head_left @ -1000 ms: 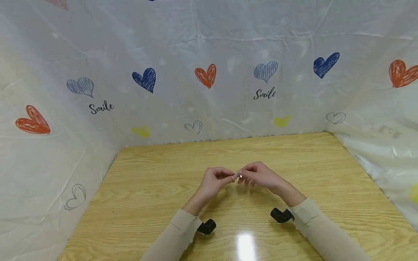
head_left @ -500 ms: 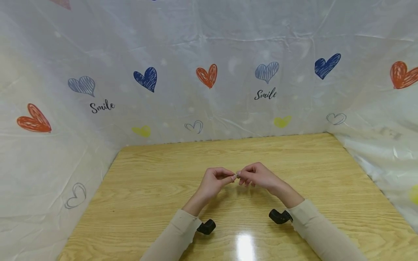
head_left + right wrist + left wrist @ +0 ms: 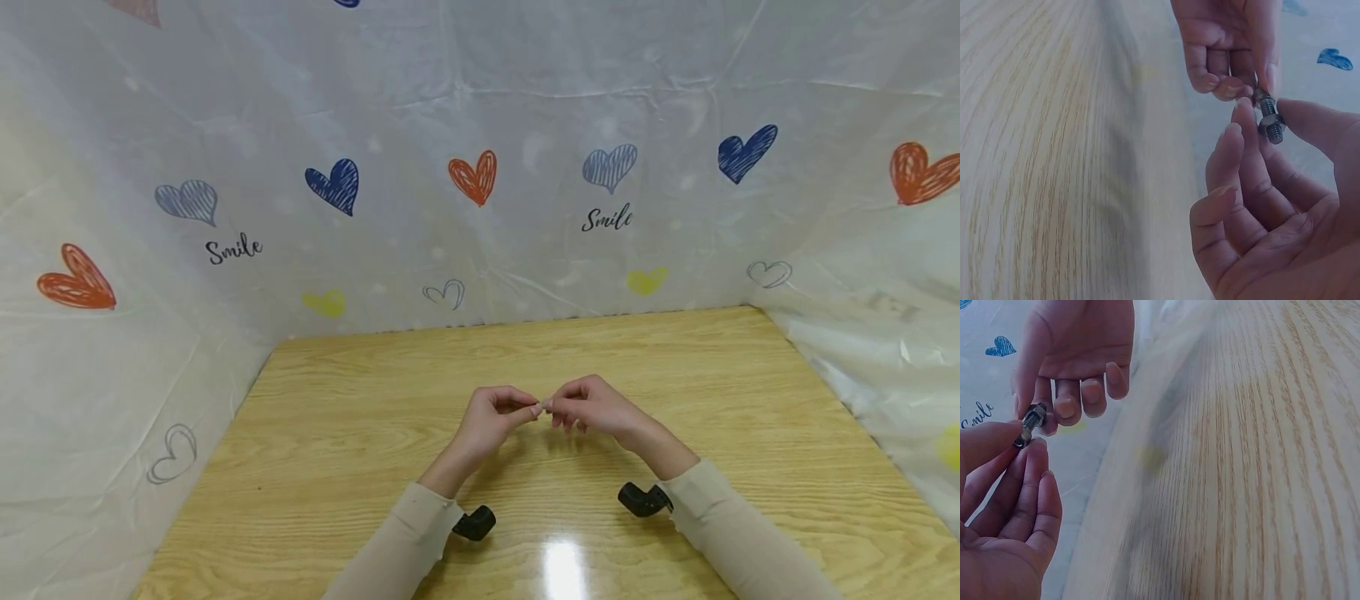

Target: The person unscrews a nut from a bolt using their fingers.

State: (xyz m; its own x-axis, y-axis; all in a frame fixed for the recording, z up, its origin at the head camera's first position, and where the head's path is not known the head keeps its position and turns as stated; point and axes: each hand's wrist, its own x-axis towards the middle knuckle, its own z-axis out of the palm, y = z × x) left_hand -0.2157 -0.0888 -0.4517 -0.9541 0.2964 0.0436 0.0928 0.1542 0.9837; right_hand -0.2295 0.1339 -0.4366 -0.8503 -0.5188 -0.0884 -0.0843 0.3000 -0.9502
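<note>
In the head view my left hand [image 3: 489, 421] and right hand [image 3: 600, 410] meet fingertip to fingertip over the table, around a tiny item. The wrist views show it as a metal bolt [image 3: 1266, 104] with a hex nut [image 3: 1271, 122] threaded on its shank. My left thumb and fingers pinch the bolt by its head end, which they partly cover. At the nut, the right thumb and index finger grip from either side, with the threaded tip sticking out past it. The other right fingers curl loosely below.
Under both hands lies a wood-grain table [image 3: 360, 433]. A white curtain [image 3: 405, 233] printed with hearts stands behind it and along both sides. Black wrist mounts [image 3: 476, 522] project from the sleeves near the tabletop.
My left hand keeps its place holding the bolt. The right fingertips have shifted slightly at the nut, and the bright glint seen there a second ago is gone.
</note>
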